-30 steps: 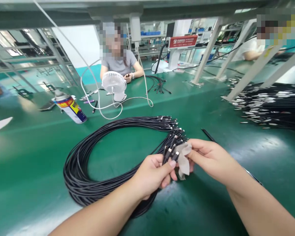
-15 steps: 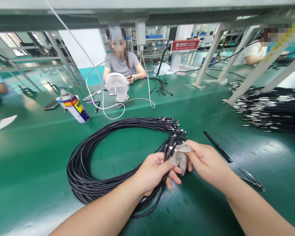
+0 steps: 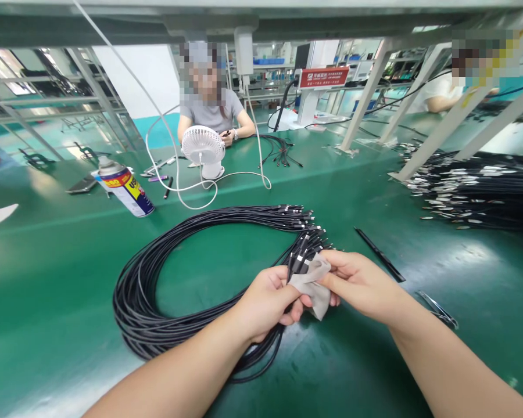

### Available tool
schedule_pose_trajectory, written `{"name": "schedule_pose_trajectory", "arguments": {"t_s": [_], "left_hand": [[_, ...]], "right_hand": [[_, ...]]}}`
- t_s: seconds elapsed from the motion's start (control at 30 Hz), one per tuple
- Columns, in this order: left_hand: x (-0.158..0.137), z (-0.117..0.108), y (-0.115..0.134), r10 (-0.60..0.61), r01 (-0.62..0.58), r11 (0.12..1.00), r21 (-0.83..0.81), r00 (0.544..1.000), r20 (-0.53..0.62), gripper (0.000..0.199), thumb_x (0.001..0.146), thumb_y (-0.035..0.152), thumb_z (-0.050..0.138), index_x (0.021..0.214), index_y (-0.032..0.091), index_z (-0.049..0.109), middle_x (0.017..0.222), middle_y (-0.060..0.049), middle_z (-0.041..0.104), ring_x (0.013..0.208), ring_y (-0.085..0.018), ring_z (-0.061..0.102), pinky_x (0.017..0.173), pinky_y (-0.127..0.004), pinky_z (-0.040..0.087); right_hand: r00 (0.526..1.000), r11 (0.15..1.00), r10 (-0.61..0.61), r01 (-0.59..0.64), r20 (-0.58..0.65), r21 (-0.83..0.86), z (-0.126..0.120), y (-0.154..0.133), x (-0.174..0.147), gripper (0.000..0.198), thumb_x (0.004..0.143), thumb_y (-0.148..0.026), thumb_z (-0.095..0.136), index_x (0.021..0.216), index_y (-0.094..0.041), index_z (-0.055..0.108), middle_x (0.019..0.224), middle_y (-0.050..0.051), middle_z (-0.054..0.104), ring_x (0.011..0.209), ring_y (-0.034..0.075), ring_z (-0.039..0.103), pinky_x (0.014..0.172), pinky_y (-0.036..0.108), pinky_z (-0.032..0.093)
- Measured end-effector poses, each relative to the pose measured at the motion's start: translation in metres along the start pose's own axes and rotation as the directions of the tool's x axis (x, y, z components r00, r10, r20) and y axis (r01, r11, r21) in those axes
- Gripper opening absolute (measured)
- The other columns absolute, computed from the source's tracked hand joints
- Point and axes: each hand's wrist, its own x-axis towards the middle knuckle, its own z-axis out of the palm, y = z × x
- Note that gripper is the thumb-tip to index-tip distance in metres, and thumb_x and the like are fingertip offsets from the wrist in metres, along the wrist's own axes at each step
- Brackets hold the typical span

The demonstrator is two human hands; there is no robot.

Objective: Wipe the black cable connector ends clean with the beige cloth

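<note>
A large looped bundle of black cables [image 3: 135, 302] lies on the green table, its connector ends gathered at the right of the loop. My left hand [image 3: 270, 302] is closed round several cables of that bundle just below their plugs [image 3: 300, 255]. Between my hands hangs a crumpled grey cloth [image 3: 318, 290], its left part under my left thumb. My right hand [image 3: 353, 278] pinches the cloth's upper right part close to the plugs. Whether the cloth wraps a single plug is hidden by the fingers.
Black tweezers [image 3: 379, 253] and a metal tool [image 3: 438, 309] lie right of my hands. A spray can [image 3: 125, 187] and a white fan [image 3: 203, 148] stand behind the loop. A cable pile [image 3: 483, 186] lies far right. A co-worker [image 3: 213, 113] sits opposite.
The cloth has shifted slightly and now spreads further over the left fingers and hangs lower. My left fingers have curled in. The whole view has moved a little.
</note>
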Motion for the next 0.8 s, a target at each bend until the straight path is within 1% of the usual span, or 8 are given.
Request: {"name": "schedule_pose_trajectory", "arguments": {"t_s": [0.1, 0.17, 0.27, 0.33, 0.5, 0.63, 0.7, 0.8], "left_hand": [[0.001, 0.0, -0.001, 0.017, -0.017, 1.0, -0.012, 1.0, -0.015, 0.024, 0.069, 0.032, 0.073, 0.068, 0.015, 0.056, 0.057, 0.001, 0.06, 0.035, -0.003, 0.037, 0.031, -0.015, 0.018], [0.002, -0.002, -0.004, 0.027, -0.027, 1.0, -0.013, 1.0, 0.0, 0.025, 0.071, 0.033, 0.072, 0.067, 0.015, 0.056, 0.056, 0.001, 0.059, 0.036, -0.002, 0.036, 0.032, -0.015, 0.019], [0.003, -0.007, -0.009, 0.034, -0.035, 0.999, 0.008, 0.999, 0.03, 0.019, 0.074, 0.03, 0.07, 0.074, 0.015, 0.058, 0.061, 0.001, 0.06, 0.038, -0.003, 0.037, 0.034, -0.016, 0.021], [0.003, -0.009, -0.009, 0.039, -0.04, 0.999, 0.028, 0.999, 0.034, 0.017, 0.077, 0.028, 0.069, 0.079, 0.014, 0.06, 0.064, 0.001, 0.06, 0.04, -0.003, 0.037, 0.036, -0.016, 0.021], [-0.002, -0.007, 0.001, 0.029, -0.029, 0.999, 0.041, 1.0, 0.006, 0.024, 0.079, 0.033, 0.069, 0.07, 0.013, 0.058, 0.047, 0.006, 0.047, 0.038, -0.002, 0.028, 0.037, -0.015, 0.017], [-0.007, -0.002, 0.008, 0.029, -0.028, 0.999, 0.023, 0.999, -0.04, 0.027, 0.07, 0.034, 0.076, 0.069, 0.013, 0.06, 0.057, 0.002, 0.058, 0.037, -0.002, 0.036, 0.035, -0.015, 0.018], [-0.008, 0.001, 0.01, 0.025, -0.023, 0.999, 0.031, 0.999, -0.042, 0.024, 0.068, 0.031, 0.076, 0.07, 0.012, 0.062, 0.058, 0.001, 0.06, 0.037, -0.002, 0.038, 0.034, -0.015, 0.019], [-0.009, 0.005, 0.017, 0.02, -0.018, 0.999, 0.029, 0.998, -0.066, 0.024, 0.065, 0.03, 0.077, 0.063, 0.013, 0.059, 0.052, 0.003, 0.057, 0.035, -0.001, 0.035, 0.034, -0.014, 0.017]], "right_hand": [[0.999, 0.998, -0.037, 0.037, 0.003, -0.042, -0.001, 0.003, -0.001, 0.039, 0.089, -0.052, 0.052, 0.075, -0.016, 0.056, 0.06, 0.002, 0.06, 0.05, 0.012, 0.057, 0.048, 0.022, 0.049], [1.0, 0.998, -0.019, 0.018, -0.008, -0.059, -0.002, 0.007, -0.001, 0.039, 0.092, -0.052, 0.049, 0.078, -0.016, 0.056, 0.059, 0.002, 0.061, 0.048, 0.013, 0.058, 0.048, 0.023, 0.05], [0.999, 0.999, 0.034, -0.035, -0.031, -0.014, -0.002, 0.014, -0.001, 0.031, 0.086, -0.047, 0.061, 0.084, -0.016, 0.056, 0.063, 0.001, 0.062, 0.049, 0.011, 0.057, 0.046, 0.021, 0.048], [0.999, 0.999, 0.033, -0.031, -0.028, 0.044, -0.002, 0.015, 0.0, 0.03, 0.083, -0.044, 0.066, 0.084, -0.016, 0.056, 0.065, -0.001, 0.06, 0.05, 0.01, 0.055, 0.045, 0.019, 0.045], [0.999, 0.996, -0.035, 0.037, -0.022, 0.077, -0.001, 0.009, 0.004, 0.032, 0.09, -0.045, 0.056, 0.081, -0.014, 0.057, 0.064, 0.001, 0.059, 0.053, 0.01, 0.056, 0.051, 0.021, 0.048], [0.998, 0.981, 0.033, -0.024, -0.047, 0.192, 0.005, 0.002, 0.006, 0.032, 0.075, -0.041, 0.074, 0.08, -0.015, 0.056, 0.064, -0.001, 0.06, 0.051, 0.01, 0.056, 0.045, 0.019, 0.045], [0.998, 0.974, 0.061, -0.053, -0.031, 0.22, 0.007, -0.003, 0.007, 0.035, 0.067, -0.04, 0.079, 0.078, -0.015, 0.057, 0.063, -0.002, 0.059, 0.05, 0.009, 0.054, 0.043, 0.018, 0.043], [0.999, 0.977, 0.047, -0.043, -0.018, 0.21, 0.008, -0.013, 0.008, 0.038, 0.069, -0.048, 0.075, 0.071, -0.016, 0.056, 0.059, -0.002, 0.056, 0.048, 0.008, 0.051, 0.045, 0.019, 0.043]]}}
